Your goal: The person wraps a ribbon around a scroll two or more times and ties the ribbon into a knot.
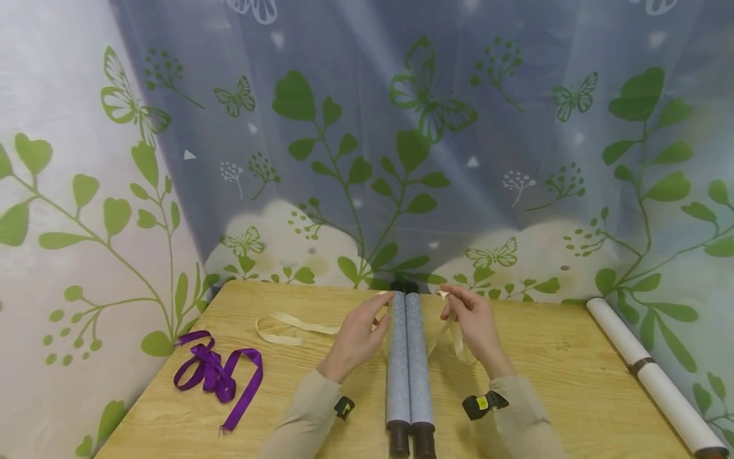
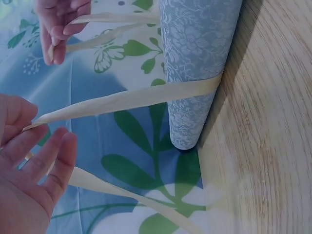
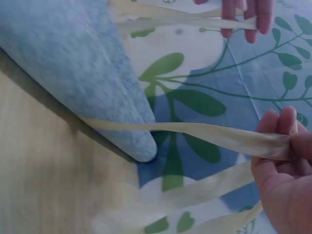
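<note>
Scrolls: We see two blue scrolls (image 1: 418,357) lying side by side on the table (image 1: 573,395), touching along their length; a pale floral pattern covers them, and dark knobs (image 1: 424,441) cap their ends.
Cream ribbon: We trace the ribbon (image 2: 131,100) from the outer side of each scroll, where it runs down and out of sight near the table, up to both hands. One loose tail lies looped on the table to the left of the scrolls; another hangs to their right.
Left hand: The left hand (image 1: 357,336), just left of the scrolls toward their far end, pinches the ribbon between thumb and fingers; we note its other fingers spread in the left wrist view.
Right hand: The right hand (image 1: 474,324), to the right of the scrolls, likewise pinches the ribbon, drawn out in a strip from the scroll's side.
Purple ribbon: We find this ribbon (image 1: 211,371) heaped in loose loops, well to the left of the scrolls.
White roll: A roll (image 1: 671,399) with a dark band lies slantwise, well to the right of the scrolls.
Curtain: Behind the scrolls we observe a curtain (image 1: 321,210) printed with green leaves and butterflies.
</note>
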Demonstrator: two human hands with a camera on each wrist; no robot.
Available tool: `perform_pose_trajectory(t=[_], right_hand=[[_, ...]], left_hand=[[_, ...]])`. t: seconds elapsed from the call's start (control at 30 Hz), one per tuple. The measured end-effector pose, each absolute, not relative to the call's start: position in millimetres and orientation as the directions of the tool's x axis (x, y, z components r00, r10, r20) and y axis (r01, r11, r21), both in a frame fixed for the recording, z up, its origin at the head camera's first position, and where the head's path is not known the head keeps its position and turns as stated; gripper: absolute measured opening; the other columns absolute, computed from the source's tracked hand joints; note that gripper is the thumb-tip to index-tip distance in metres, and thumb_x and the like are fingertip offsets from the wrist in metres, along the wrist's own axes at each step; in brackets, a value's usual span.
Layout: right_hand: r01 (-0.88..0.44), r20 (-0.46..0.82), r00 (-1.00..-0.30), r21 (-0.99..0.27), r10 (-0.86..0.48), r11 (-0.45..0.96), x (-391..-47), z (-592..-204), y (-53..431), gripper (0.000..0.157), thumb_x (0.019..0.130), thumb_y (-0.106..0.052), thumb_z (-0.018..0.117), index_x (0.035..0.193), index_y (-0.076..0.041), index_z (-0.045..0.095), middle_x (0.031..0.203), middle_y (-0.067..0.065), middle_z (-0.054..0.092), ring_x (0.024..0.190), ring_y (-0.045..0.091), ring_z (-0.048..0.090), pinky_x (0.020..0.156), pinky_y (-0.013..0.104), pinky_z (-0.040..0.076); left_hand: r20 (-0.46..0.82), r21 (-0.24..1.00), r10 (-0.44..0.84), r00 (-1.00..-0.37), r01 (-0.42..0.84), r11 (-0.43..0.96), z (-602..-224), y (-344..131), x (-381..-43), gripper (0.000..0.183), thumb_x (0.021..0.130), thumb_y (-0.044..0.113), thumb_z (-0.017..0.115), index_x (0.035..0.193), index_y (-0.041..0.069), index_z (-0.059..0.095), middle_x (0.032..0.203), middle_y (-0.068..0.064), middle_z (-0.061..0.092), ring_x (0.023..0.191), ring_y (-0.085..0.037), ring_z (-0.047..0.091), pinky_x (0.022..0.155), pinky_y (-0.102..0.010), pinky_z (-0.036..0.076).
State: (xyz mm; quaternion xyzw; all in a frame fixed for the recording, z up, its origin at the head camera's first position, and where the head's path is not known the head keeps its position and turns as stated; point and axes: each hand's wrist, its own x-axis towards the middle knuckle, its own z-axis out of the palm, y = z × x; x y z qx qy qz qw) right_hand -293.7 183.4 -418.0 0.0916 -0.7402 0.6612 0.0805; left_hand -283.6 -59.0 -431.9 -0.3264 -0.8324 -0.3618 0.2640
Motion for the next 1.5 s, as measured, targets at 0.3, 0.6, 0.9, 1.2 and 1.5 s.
perform_pose_trajectory(t=[0.3, 0.6, 0.9, 1.2, 1.5], right_hand=[[-0.310, 0.297, -0.950, -0.929, -0.094, 0.202, -301, -397, 182, 0.031, 0.103, -0.012, 0.050, 0.130, -0.002, 0.061, 0.074, 0.004, 0.059, 0.070, 0.014, 0.058, 0.074, 0.030, 0.056], [-0.294, 0.235, -0.937, -0.930, -0.258, 0.222, -311, -384, 172, 0.042, 0.103, -0.004, 0.043, 0.144, -0.008, 0.047, 0.118, 0.023, 0.058, 0.087, 0.019, 0.061, 0.079, 0.042, 0.054], [-0.204, 0.059, -0.912, -0.924, -0.405, 0.325, -320, -386, 164, 0.065, 0.101, -0.005, 0.046, 0.158, -0.016, 0.015, 0.135, 0.021, 0.054, 0.094, 0.028, 0.062, 0.063, 0.032, 0.048], [-0.079, -0.019, -0.956, -0.945, -0.294, 0.317, -326, -395, 170, 0.056, 0.103, -0.014, 0.049, 0.152, -0.014, 0.022, 0.093, 0.008, 0.067, 0.071, 0.018, 0.055, 0.056, 0.026, 0.040], [-0.079, 0.088, -0.993, -0.989, 0.075, 0.124, -326, -383, 170, 0.043, 0.105, -0.010, 0.039, 0.148, -0.009, 0.032, 0.138, 0.016, 0.049, 0.080, 0.012, 0.057, 0.059, 0.023, 0.044]], left_hand=[[0.671, 0.402, 0.394, -0.628, 0.755, 0.517, -428, -50, -287, 0.043, 0.095, 0.004, 0.059, 0.138, 0.003, 0.053, 0.138, -0.012, 0.058, 0.115, -0.022, 0.062, 0.075, -0.024, 0.056], [0.656, 0.399, 0.398, -0.641, 0.742, 0.538, -421, -40, -286, 0.051, 0.095, 0.003, 0.059, 0.145, 0.006, 0.045, 0.148, -0.012, 0.049, 0.133, -0.027, 0.050, 0.100, -0.039, 0.049], [0.673, 0.372, 0.411, -0.615, 0.762, 0.530, -415, -37, -288, 0.057, 0.093, -0.003, 0.057, 0.147, 0.004, 0.041, 0.148, -0.012, 0.047, 0.138, -0.026, 0.042, 0.107, -0.043, 0.043], [0.615, 0.412, 0.407, -0.676, 0.715, 0.565, -419, -38, -286, 0.059, 0.093, 0.000, 0.057, 0.149, 0.008, 0.039, 0.151, -0.009, 0.045, 0.138, -0.026, 0.043, 0.109, -0.042, 0.042], [0.616, 0.420, 0.399, -0.679, 0.712, 0.563, -417, -37, -285, 0.055, 0.096, 0.004, 0.054, 0.149, 0.007, 0.040, 0.152, -0.009, 0.044, 0.136, -0.026, 0.046, 0.108, -0.041, 0.042]])
